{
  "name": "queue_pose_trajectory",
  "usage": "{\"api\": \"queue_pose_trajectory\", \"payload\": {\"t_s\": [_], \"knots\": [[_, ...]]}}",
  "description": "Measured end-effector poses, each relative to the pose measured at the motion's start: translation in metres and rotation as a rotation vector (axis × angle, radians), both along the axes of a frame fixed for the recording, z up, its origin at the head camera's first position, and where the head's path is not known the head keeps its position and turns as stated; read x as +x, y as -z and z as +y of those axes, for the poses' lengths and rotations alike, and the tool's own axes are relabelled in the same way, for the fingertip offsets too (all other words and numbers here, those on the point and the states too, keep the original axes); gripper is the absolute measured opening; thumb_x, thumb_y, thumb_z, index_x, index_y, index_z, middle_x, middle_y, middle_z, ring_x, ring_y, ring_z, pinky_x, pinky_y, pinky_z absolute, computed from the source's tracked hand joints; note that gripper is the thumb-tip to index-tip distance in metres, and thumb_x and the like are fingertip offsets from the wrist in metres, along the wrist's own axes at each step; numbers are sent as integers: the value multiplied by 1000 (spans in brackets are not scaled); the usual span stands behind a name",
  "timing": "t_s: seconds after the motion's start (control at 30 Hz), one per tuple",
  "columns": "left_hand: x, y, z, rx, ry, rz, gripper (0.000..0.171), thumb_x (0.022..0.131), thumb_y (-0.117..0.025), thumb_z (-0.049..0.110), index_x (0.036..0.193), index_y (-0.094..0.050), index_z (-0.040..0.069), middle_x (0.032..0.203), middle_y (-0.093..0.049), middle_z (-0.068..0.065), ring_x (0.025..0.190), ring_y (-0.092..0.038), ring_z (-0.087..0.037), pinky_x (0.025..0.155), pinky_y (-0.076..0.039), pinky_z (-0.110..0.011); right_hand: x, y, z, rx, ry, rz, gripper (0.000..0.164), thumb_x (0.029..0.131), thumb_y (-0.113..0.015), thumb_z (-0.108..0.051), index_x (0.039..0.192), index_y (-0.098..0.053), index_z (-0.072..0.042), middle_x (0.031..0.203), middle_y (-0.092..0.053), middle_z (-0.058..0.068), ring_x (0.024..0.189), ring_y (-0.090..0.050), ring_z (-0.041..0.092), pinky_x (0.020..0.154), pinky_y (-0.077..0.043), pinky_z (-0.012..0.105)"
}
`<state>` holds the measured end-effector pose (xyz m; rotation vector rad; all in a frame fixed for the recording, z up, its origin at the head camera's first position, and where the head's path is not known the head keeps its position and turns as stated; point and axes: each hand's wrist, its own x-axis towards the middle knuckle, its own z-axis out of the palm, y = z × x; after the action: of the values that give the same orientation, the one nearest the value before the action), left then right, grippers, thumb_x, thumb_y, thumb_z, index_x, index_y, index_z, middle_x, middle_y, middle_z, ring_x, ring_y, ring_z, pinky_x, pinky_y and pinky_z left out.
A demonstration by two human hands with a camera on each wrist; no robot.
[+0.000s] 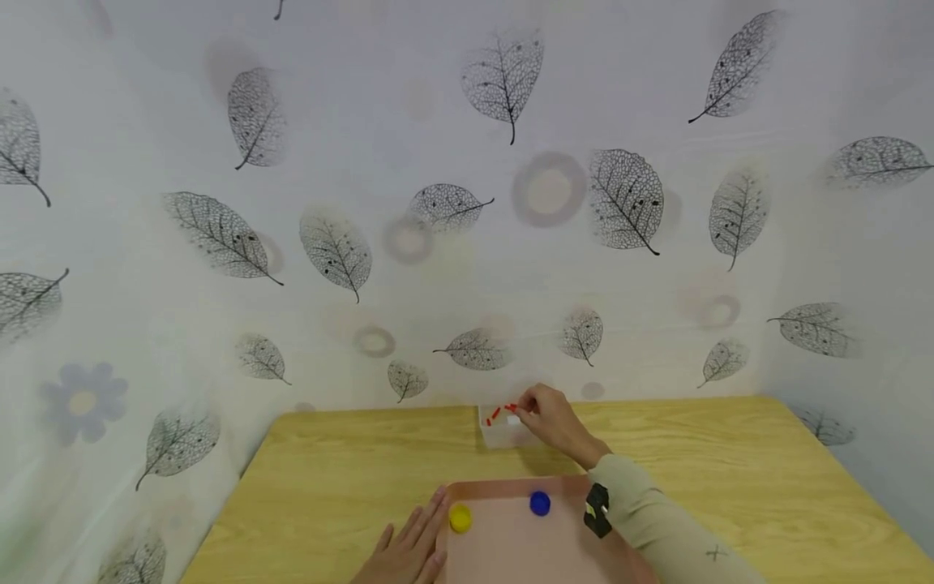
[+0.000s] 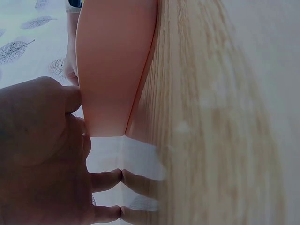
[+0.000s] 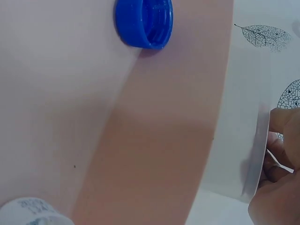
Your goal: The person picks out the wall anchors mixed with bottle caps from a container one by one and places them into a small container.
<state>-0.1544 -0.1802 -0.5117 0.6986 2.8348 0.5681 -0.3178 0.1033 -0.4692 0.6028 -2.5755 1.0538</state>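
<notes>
My right hand (image 1: pixel 553 418) reaches to a translucent white container (image 1: pixel 503 438) at the back of the table. Its thumb and fingertips pinch at a small red piece (image 1: pixel 511 407) over the opening. More red pieces (image 1: pixel 496 413) show inside the container. In the right wrist view, curled fingers sit behind the container's wall and what they hold is hidden. My left hand (image 1: pixel 410 545) lies with fingers extended against the left side of a pink tray (image 1: pixel 503 488). Inside the tray are a yellow bottle cap (image 1: pixel 460 518) and a blue bottle cap (image 1: pixel 540 503).
A white round item with bluish print (image 3: pixel 35 213) is in the tray, at the lower left of the right wrist view. The wood-grain table (image 1: pixel 343 454) meets a leaf-patterned backdrop (image 1: pixel 438 284) behind the container. My right forearm crosses the tray's right side.
</notes>
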Motion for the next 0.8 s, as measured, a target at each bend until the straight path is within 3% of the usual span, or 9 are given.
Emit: {"api": "queue_pose_trajectory", "payload": {"t_s": [0.2,0.47,0.7,0.8], "knots": [[1,-5,1,-19,-8,-43,59,101,-16,54,154,-7,30,158,-3,12,138,-27,-35,95,-22,-73,1,-1,0,-12,-4,-3,8,81,-71,-3,80,-65,-7,76,-60,1,70,-55,13,64,-48,29],[-1,-3,0,-12,-11,-27,57,101,-17,53,153,-11,31,158,-6,13,137,-27,-35,95,-23,-73,-2,3,1,-29,-8,4,8,81,-73,-5,81,-65,-8,76,-60,-1,71,-55,12,65,-48,27],[1,0,-2,7,7,-16,58,101,-19,52,154,-10,28,158,-6,11,138,-27,-35,94,-24,-73,4,0,9,-97,-28,18,6,85,-70,-6,86,-65,-9,82,-60,0,76,-59,14,71,-53,39],[-3,2,-5,2,26,-9,58,102,-20,52,154,-8,28,159,-5,11,136,-30,-39,91,-26,-74,11,-6,15,-110,-28,42,6,85,-70,-8,88,-65,-6,83,-61,2,76,-57,14,70,-52,39]]}}
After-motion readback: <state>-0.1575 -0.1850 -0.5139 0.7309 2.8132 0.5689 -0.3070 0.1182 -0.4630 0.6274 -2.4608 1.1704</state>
